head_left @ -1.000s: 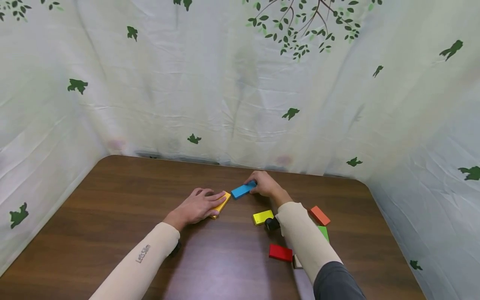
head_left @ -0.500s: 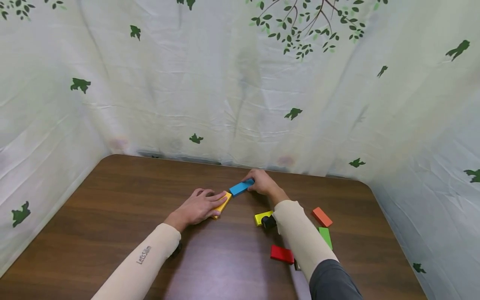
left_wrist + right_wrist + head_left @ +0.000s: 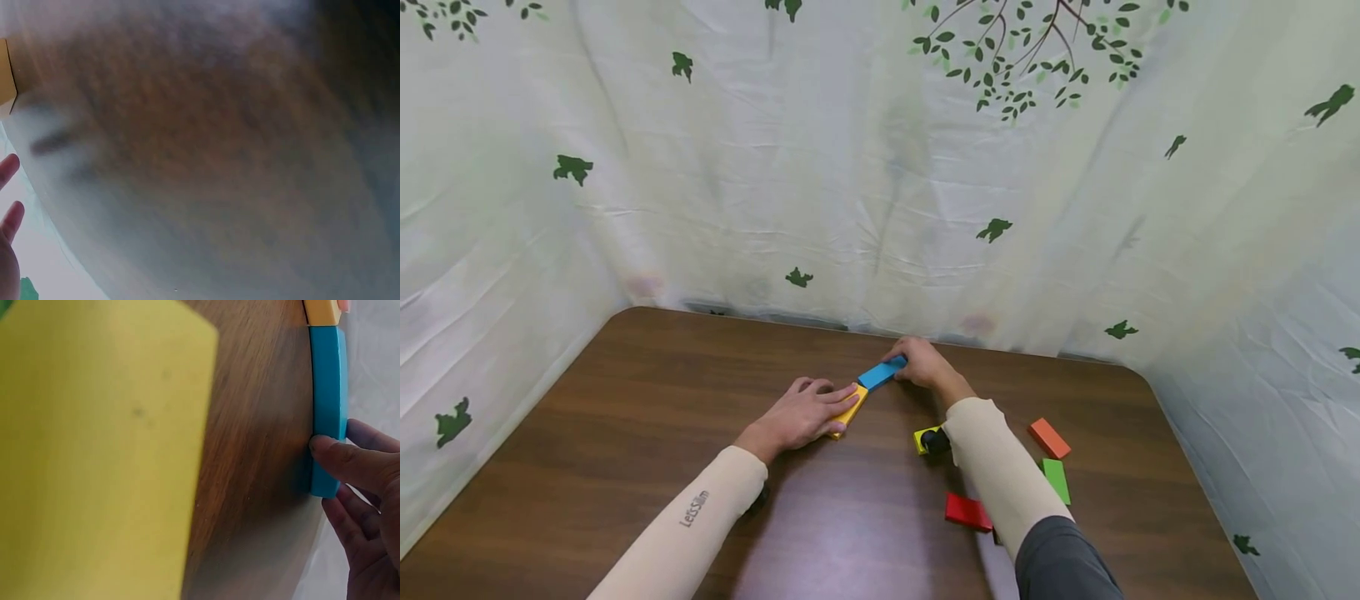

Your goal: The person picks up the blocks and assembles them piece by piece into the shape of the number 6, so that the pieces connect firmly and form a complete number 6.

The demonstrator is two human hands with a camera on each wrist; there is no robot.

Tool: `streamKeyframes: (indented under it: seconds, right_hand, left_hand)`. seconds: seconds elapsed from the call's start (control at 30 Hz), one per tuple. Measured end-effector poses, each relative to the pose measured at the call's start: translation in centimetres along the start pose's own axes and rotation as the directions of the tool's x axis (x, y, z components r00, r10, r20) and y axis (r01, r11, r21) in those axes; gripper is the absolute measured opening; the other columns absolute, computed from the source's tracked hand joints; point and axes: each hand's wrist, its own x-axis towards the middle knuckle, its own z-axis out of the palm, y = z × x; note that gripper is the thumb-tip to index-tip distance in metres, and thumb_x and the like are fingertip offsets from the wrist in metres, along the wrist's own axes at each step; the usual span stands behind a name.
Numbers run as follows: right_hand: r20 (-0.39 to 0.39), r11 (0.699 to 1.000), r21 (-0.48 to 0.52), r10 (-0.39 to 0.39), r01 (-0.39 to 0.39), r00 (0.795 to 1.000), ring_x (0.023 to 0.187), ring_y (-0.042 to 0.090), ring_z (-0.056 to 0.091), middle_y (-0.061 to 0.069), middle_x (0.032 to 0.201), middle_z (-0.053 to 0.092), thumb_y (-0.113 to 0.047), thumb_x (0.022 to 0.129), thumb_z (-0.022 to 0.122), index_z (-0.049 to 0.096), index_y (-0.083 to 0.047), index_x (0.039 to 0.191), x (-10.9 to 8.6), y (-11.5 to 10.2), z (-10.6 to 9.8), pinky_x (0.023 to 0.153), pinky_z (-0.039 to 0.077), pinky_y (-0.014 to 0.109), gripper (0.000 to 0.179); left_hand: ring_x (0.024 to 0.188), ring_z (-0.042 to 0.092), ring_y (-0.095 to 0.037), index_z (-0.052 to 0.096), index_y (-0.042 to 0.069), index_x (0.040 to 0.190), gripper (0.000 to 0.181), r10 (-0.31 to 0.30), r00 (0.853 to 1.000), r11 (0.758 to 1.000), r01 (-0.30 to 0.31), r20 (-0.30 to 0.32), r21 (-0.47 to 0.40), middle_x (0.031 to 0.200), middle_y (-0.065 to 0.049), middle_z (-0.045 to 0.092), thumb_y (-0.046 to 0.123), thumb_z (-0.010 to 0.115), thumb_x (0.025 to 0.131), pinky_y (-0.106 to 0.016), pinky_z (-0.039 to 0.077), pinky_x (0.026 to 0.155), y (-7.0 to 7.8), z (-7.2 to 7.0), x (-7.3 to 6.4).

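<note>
My left hand (image 3: pixel 799 415) holds an orange-yellow block (image 3: pixel 851 417), fingers over its far part and thumb at its near end. End to end with it lies a blue block (image 3: pixel 878 374), angled away to the right. My right hand (image 3: pixel 927 367) pinches the blue block's far end; the right wrist view shows the thumb (image 3: pixel 350 459) on one side and fingers behind. There the two blocks' ends touch. Only two fingertips (image 3: pixel 11 219) of the left hand and a corner of the orange-yellow block (image 3: pixel 6 78) enter the left wrist view, which is mostly blurred.
A bright yellow block (image 3: pixel 918 442) lies partly behind the black wrist camera (image 3: pixel 935 441). Beside the right forearm are orange (image 3: pixel 1049 438), green (image 3: pixel 1056 481) and red (image 3: pixel 968 512) blocks on the brown table (image 3: pixel 685 383). A white curtain (image 3: pixel 850 167) stands behind the table.
My right hand has slid the blue block slightly leftward until its end meets the orange-yellow block. The left hand keeps its hold, and the head view has shifted a little.
</note>
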Motion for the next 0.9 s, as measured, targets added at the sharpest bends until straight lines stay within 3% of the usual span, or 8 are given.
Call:
streamKeyframes:
  seconds: [0.67,0.9]
  right_hand:
    - [0.002,1.000,0.024,-0.006,0.006,1.000,0.111,0.028,0.057,0.012,0.116,0.066,0.000,0.082,0.073,0.073,-0.007,0.112,0.46,-0.15,0.02,0.097,0.044,0.041,0.031]
    - [-0.008,0.999,0.037,-0.019,0.019,1.000,0.114,0.029,0.057,0.012,0.120,0.065,0.000,0.080,0.076,0.067,-0.005,0.122,0.06,0.16,-0.24,0.098,0.044,0.042,0.044]
  left_hand:
    - [0.130,0.040,-0.034,0.038,0.016,0.149,0.056,-0.011,0.999,1.000,0.010,0.032,0.013,0.154,0.001,0.034,0.041,0.047,0.100,-0.057,0.025,0.105,-0.04,-0.12,0.08]
    - [0.130,0.040,-0.035,0.039,0.016,0.148,0.056,-0.015,0.999,1.000,0.015,0.030,-0.008,0.154,0.001,0.035,0.041,0.049,0.099,-0.057,0.025,0.105,0.01,-0.16,0.19]
